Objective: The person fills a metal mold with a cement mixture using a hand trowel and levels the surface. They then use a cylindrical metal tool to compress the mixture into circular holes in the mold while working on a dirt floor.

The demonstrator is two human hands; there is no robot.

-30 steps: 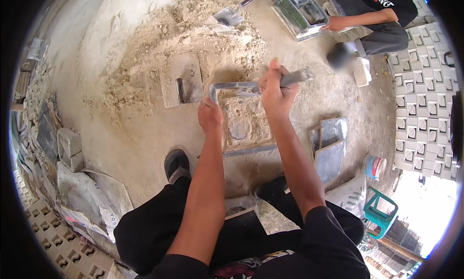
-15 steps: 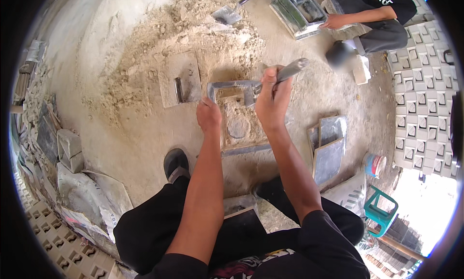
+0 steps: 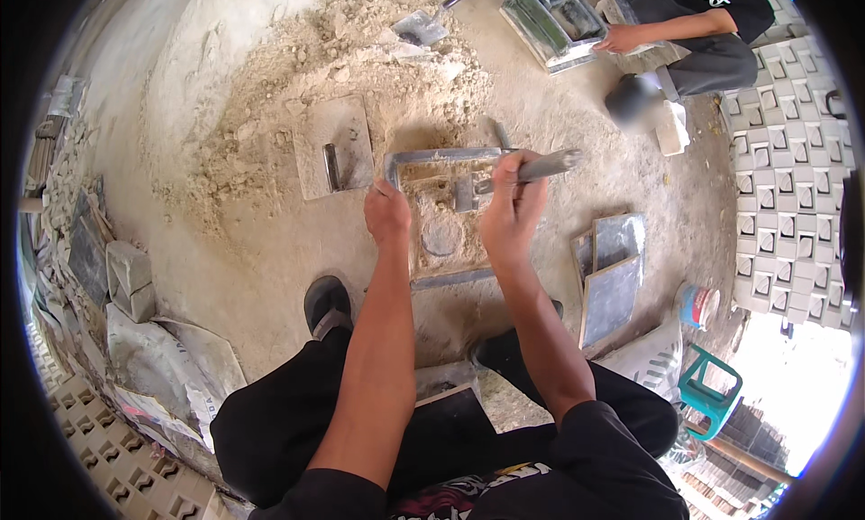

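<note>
A grey rectangular mould frame [image 3: 457,278] lies on the ground before me, filled with pale sandy mix [image 3: 432,205] that has a round disc shape [image 3: 441,238] showing in its near half. My left hand [image 3: 387,212] is closed on the frame's left side. In my right hand [image 3: 514,205] is a hammer-like tool [image 3: 551,165], its thick handle end sticking out to the right. The tool's blocky grey head [image 3: 466,194] is over the mix in the middle of the mould, seemingly touching it. My fingers hide part of the handle.
Left of the mould lies a flat board with a bar handle [image 3: 332,167]. Behind it spreads loose sand [image 3: 270,114] with a trowel [image 3: 420,28]. At right are stacked plates [image 3: 613,295] and a green stool [image 3: 712,391]. A co-worker's hand [image 3: 620,39] touches another mould [image 3: 550,24].
My right hand has come down and nearer to me, bringing the tool's head lower onto the mix. The handle now lies flatter. My left hand stays at the frame's side.
</note>
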